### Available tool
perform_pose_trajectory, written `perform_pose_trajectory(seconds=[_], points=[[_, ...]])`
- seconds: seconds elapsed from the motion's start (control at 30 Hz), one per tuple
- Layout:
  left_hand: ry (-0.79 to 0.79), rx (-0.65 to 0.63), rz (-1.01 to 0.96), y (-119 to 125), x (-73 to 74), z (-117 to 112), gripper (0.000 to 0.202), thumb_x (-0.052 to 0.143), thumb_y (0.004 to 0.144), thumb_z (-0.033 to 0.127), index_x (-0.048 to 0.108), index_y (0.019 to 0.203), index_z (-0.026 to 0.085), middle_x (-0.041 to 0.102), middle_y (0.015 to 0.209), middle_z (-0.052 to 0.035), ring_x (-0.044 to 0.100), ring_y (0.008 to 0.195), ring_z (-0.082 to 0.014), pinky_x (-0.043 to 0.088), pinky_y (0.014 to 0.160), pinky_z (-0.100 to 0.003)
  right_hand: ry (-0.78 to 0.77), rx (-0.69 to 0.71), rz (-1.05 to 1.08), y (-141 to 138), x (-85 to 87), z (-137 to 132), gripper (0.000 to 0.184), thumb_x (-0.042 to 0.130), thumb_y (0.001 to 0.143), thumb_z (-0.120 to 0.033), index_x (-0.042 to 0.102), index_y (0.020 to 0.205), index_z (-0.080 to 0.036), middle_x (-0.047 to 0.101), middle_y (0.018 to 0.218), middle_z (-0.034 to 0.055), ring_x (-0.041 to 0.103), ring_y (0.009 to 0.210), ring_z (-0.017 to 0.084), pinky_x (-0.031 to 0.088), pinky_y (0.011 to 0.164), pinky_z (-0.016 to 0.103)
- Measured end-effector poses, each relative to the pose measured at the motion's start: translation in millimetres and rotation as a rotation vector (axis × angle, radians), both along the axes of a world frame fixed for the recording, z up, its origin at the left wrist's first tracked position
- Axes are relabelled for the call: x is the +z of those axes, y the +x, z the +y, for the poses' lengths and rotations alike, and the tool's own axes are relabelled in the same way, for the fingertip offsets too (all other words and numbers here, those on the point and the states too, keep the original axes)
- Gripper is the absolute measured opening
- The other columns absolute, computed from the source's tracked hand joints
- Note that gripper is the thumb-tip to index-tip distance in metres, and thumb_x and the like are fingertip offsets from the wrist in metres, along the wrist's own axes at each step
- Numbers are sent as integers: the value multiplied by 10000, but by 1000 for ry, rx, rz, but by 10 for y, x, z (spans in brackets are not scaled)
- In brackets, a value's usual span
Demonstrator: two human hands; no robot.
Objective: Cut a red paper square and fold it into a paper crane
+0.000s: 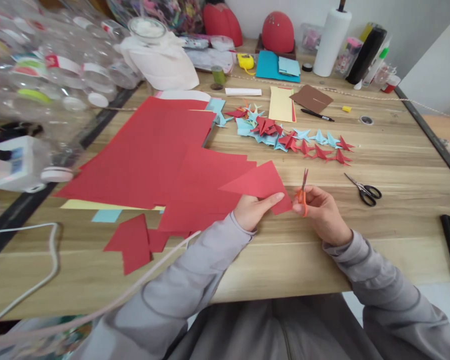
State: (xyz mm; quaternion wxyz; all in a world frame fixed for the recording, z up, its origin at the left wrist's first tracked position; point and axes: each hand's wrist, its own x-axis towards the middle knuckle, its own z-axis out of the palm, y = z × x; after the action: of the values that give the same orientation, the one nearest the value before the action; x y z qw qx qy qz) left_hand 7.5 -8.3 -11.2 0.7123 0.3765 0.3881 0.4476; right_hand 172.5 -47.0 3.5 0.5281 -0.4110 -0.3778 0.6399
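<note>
Both your hands are occupied: your left hand (253, 210) pinches a red paper piece (260, 180), thumb on top and fingers hidden beneath, while your right hand (324, 212) grasps the orange-handled scissors (304, 196) by their loops, blades pointing up and away from you. Beneath everything runs the wood-grained table (405, 260), and across its left half spread the large red sheets (146, 150); broad and thin, they would probably slide over one another and sag if you lifted one by a single corner, so two opposite edges should serve better. Your red paper piece is lifted at the right end of that spread, just beside the scissors; whether your right fingertips touch its corner, you cannot tell from here. It should feel almost weightless and fairly crisp, likely to crease under a hard pinch and to tear if tugged, so a flat, light grip near the lower edge, well inside the corner, looks sound. Smaller, the orange-handled scissors are likely rigid and a little heavier than the paper, best held by the loops and clear of the blades. Smallest, the folded paper cranes (264, 127) look fragile; take one gently by its body rather than a wing tip.
</note>
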Motion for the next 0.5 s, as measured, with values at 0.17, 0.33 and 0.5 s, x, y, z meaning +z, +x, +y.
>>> perform_pose_trajectory(seconds=[0.17, 0.33, 0.5], points=[[271, -94, 297, -5, 25, -18, 218, 715, 686, 358, 654, 709, 150, 690, 696, -36, 627, 679, -166, 502, 718, -315, 2, -99, -147, -21, -57, 25, 390, 853, 498, -207, 654, 833, -194, 672, 671, -27, 604, 613, 111, 499, 604, 248], [196, -408, 299, -22, 28, -57, 254, 753, 616, 306, 628, 758, 137, 670, 647, -25, 597, 520, -142, 503, 559, -293, -15, -127, -96, 30, -31, 73, 365, 828, 563, -233, 670, 893, -216, 691, 751, -25, 622, 685, 106, 510, 669, 245], [61, -809, 216, -29, 13, -97, 236, 772, 594, 261, 582, 673, 144, 597, 510, 3, 538, 392, -120, 433, 383, -229, -75, -27, -60, 41, -11, 68, 366, 843, 516, -202, 686, 846, -210, 702, 719, -21, 621, 618, 108, 510, 593, 237]])
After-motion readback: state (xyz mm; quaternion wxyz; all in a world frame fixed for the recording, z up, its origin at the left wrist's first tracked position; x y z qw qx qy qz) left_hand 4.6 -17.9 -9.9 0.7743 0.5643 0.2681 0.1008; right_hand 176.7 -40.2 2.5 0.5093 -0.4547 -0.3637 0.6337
